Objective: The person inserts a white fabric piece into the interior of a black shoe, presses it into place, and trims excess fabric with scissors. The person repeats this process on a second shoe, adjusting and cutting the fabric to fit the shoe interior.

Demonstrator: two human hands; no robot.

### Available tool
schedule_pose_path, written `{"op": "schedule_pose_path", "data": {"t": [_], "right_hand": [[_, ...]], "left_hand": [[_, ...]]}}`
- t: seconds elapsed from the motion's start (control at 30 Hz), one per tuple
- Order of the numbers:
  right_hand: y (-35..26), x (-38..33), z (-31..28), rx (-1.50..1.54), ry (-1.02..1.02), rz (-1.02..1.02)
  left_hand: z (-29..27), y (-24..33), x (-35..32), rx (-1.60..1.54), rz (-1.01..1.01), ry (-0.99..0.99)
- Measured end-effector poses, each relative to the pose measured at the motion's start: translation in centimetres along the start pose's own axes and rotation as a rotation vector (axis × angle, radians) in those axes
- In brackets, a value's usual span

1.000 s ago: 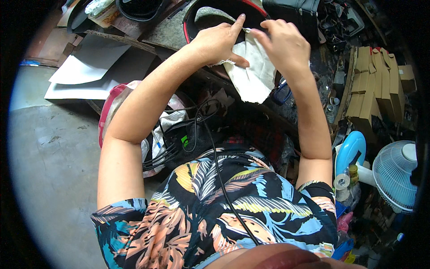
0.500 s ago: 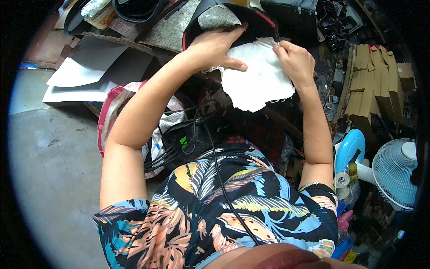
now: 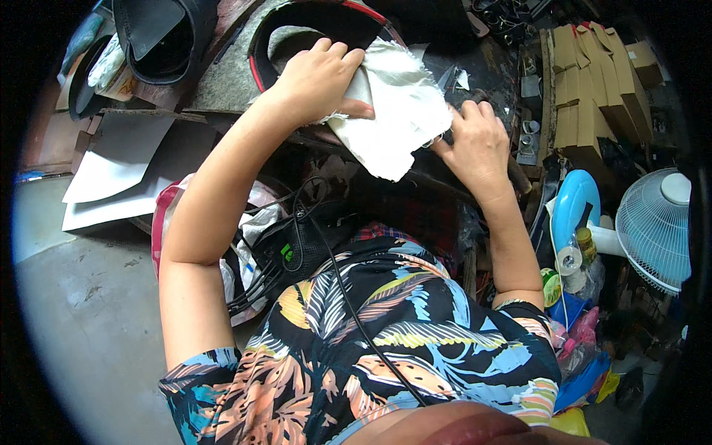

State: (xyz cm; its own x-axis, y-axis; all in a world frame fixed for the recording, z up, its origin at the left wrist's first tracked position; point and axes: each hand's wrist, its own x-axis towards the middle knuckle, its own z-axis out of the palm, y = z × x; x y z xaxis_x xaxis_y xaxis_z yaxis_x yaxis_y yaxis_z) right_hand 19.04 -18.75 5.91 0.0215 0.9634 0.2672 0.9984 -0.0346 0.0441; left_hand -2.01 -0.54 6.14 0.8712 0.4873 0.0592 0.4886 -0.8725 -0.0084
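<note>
A white cloth piece [image 3: 397, 111] with frayed edges hangs over the near side of a black band with red edging [image 3: 261, 41], which curves into a loop on the bench. My left hand [image 3: 315, 81] is closed on the cloth's left side, its thumb lying across it and its fingers bent at the band. At the cloth's right edge, my right hand [image 3: 478, 144] has its fingers curled and its thumb pointing inward. Something dark shows beside that thumb; what the hand holds is hidden.
White sheets [image 3: 119, 167] lie on the left, near a black cylindrical piece [image 3: 159, 44]. To the right stand cardboard pieces [image 3: 593, 81] and a blue-and-white fan [image 3: 656, 222]. A black cable [image 3: 348, 304] runs down over my shirt.
My right hand has come off the cloth's upper right corner and moved down, to its lower right edge. The cloth and band sit further left in view, and the cloth has folded somewhat.
</note>
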Motion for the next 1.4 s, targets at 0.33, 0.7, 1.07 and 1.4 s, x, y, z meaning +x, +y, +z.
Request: {"op": "schedule_pose_path", "data": {"t": [0.33, 0.7, 1.07, 1.4], "right_hand": [[3.2, 3.6, 3.8, 0.065, 0.149, -0.002], [-3.6, 11.3, 3.1, 0.187, 0.203, -0.030], [-1.1, 11.6, 5.9, 0.436, 0.142, 0.072], [-0.8, 11.7, 7.0, 0.585, 0.226, 0.114]], "left_hand": [[0.4, -1.0, -3.0, -0.094, 0.016, 0.089], [-0.3, -2.6, 3.5, -0.259, -0.040, -0.042], [4.6, -1.6, 0.0, -0.420, -0.117, 0.185], [4.7, -0.8, -0.7, -0.422, -0.086, 0.228]]}}
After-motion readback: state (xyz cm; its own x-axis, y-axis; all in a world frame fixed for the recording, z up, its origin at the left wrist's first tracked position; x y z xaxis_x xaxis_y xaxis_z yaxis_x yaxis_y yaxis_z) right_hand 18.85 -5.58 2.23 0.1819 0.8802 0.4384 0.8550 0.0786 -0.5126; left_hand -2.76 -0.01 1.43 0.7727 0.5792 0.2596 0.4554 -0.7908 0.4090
